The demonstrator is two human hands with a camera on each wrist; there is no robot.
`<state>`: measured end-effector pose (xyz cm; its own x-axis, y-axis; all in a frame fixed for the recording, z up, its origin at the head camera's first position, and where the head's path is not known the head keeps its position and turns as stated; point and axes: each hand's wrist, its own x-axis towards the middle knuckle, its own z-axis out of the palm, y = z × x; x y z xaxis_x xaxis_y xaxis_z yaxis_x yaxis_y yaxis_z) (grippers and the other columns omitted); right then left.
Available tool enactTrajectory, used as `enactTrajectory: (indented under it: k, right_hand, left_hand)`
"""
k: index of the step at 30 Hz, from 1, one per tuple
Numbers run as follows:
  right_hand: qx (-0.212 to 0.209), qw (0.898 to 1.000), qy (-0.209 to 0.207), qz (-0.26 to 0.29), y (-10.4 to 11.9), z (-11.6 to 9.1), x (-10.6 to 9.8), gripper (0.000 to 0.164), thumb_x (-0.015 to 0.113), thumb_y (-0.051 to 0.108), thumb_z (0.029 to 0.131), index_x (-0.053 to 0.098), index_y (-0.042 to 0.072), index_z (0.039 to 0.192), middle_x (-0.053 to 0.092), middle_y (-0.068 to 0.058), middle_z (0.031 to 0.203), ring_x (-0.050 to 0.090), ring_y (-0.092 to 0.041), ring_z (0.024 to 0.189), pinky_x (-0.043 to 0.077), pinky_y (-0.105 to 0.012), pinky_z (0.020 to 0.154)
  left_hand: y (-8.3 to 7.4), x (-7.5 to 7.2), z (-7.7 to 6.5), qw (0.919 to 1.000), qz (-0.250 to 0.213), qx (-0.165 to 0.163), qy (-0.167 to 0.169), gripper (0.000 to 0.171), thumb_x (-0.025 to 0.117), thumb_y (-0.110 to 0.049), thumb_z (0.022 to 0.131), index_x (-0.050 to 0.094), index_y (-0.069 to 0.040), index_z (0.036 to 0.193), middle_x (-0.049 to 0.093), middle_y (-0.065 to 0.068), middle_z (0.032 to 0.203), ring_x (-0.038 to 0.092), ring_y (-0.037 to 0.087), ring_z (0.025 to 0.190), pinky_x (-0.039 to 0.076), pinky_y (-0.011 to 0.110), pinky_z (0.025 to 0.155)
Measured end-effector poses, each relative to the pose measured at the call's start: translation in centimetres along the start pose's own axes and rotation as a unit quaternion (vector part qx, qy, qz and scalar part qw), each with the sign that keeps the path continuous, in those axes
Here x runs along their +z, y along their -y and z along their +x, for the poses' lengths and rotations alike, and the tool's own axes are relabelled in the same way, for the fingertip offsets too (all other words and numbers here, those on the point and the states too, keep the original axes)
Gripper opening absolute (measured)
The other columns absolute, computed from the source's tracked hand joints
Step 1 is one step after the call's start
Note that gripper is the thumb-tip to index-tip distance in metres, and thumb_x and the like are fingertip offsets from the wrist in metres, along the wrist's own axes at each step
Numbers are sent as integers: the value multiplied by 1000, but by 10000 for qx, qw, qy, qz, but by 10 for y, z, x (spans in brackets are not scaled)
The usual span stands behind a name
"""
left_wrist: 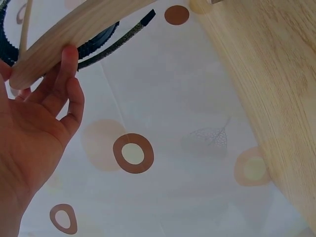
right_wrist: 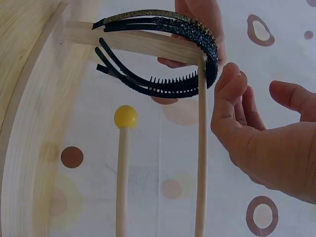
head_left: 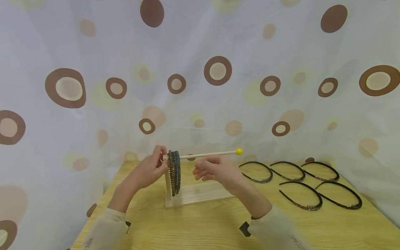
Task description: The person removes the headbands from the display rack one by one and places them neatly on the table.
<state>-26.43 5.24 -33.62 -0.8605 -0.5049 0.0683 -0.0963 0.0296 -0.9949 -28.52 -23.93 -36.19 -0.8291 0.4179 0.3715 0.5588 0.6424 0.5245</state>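
Note:
A wooden stand has an upright post and a thin rod tipped with a yellow ball. Several glittery, toothed headbands hang on that rod, bunched against the post. My left hand grips the top of the post, fingers on one side and thumb out of clear sight. Just below the rod, my right hand is loosely bent and holds nothing; in the right wrist view its thumb and fingers are apart, beside the headbands. A second yellow ball ends a lower rod.
Several dark headbands lie in two rows on the right side of the wooden table. A pale curtain with brown and cream circles hangs behind and beside the table.

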Motion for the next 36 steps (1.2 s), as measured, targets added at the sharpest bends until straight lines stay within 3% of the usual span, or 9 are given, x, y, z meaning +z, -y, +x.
enactTrajectory:
  k: [8, 11, 17, 28, 36]
  right_hand:
    - [-212, 9995, -250, 0, -17, 17, 23, 30, 67, 22, 100, 67, -3, 116, 70, -19, 108, 70, -29, 97, 54, -39, 88]
    - [-264, 9994, -185, 127, -26, 24, 28, 35, 68, 23, 100, 66, -5, 120, 69, -21, 109, 70, -30, 97, 54, -39, 88]
    - [-156, 9992, -88, 358, -36, 32, 36, 46, 70, 34, 98, 63, 0, 129, 70, -13, 112, 68, -28, 102, 53, -39, 91]
    - [-289, 9988, -206, 323, -45, 32, 42, 29, 74, 21, 95, 71, 6, 120, 71, -7, 114, 66, -27, 102, 52, -40, 90]
    - [-394, 9980, -330, 372, -45, 34, 44, 25, 73, 15, 95, 72, 2, 117, 72, -9, 110, 67, -25, 97, 53, -38, 89]
  left_hand:
    - [-1, 0, -1, 10000, 57, 16, -53, 21, 47, -16, 101, 33, -15, 116, 52, 0, 74, 54, 17, 67, 45, 35, 59]
    - [-1, 0, 0, 9999, 92, 30, -80, 21, 48, -15, 100, 33, -15, 116, 51, 0, 73, 53, 16, 65, 45, 34, 57]
    - [-2, 1, 2, 9998, 134, 30, -133, 22, 48, -15, 100, 33, -16, 116, 46, -1, 69, 46, 14, 59, 41, 32, 53]
    - [1, 4, -1, 9999, 22, 97, -131, 22, 47, -13, 101, 31, -13, 116, 43, -1, 68, 43, 12, 57, 39, 31, 52]
    - [2, 3, 1, 9998, 14, 130, -140, 21, 46, -13, 101, 31, -13, 115, 47, 0, 70, 50, 14, 60, 42, 32, 54]
